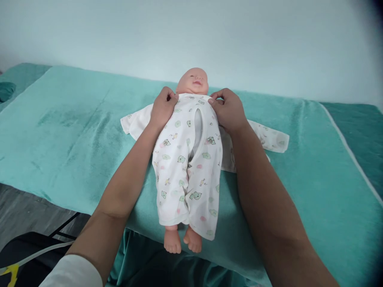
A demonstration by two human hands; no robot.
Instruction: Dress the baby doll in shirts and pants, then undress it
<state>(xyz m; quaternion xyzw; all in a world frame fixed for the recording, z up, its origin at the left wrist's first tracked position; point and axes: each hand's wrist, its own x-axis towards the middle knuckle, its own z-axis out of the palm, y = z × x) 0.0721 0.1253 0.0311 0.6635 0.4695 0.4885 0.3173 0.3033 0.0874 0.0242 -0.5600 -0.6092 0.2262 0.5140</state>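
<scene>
One big green surface (89, 131) fills the middle of the frame. The doll (195, 81) lies in the centre, near the surface's lower edge, so I worry a hard tug could slide it off. White pants (176, 159) cover its front, over a shirt (271, 137). The left hand (164, 107) and right hand (228, 108) pinch the pants' top corners; uneven pulling might twist them.

From my remote station I record the doll (196, 80) as smooth plastic with a faint sheen. I find the trousers (176, 139) to be thin, matt, printed cloth, softly creased; the shirt (277, 139) reads as similar matt cloth. I note a velvety fabric cover (80, 131), its nap brushed and softly lustrous. The wall (191, 36) appears smooth and matt, the floor (18, 205) streaked like wood grain.
</scene>
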